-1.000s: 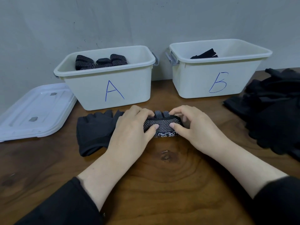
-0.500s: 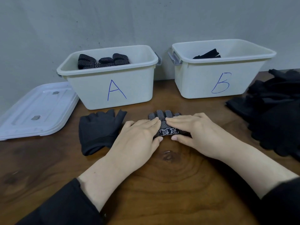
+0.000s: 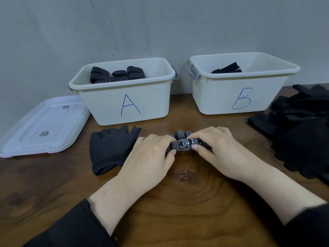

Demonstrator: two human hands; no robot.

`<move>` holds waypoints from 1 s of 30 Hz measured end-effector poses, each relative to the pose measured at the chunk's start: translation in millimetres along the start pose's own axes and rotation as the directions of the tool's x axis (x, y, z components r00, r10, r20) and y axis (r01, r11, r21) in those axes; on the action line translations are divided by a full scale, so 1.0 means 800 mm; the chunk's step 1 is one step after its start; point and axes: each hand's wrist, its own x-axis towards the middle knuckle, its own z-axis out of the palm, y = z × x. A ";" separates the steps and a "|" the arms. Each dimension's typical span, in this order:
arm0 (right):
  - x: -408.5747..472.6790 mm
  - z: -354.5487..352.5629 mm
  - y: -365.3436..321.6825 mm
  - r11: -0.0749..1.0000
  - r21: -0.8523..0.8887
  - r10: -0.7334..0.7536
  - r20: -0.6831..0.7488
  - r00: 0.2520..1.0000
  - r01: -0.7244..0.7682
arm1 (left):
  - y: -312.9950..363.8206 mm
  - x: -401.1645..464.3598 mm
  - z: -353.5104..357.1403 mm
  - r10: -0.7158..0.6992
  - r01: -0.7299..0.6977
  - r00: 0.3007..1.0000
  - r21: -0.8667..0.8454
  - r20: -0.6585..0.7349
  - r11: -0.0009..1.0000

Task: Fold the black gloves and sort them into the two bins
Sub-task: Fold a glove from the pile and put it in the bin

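Observation:
A black glove with white dots lies on the wooden table in front of the bins, partly rolled from its cuff end. My left hand grips its left end and my right hand grips its right end, thumbs under the roll; its fingertips stick out behind. A plain black fingerless glove lies flat to the left. Bin A holds several dotted gloves. Bin B holds a plain black glove.
A heap of black gloves covers the table's right side. A clear plastic lid lies at the left, beside bin A. A grey wall stands right behind both bins.
Both hands pressed flat on the dotted glove half a second ago; now their fingers curl round it and the cuff end is rolled up toward the fingertips.

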 end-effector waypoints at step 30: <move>0.106 -0.053 -0.031 0.965 -0.130 0.252 0.696 0.672 -0.227 | -0.007 0.010 0.018 0.058 -0.063 0.997 -0.118 -0.047 0.991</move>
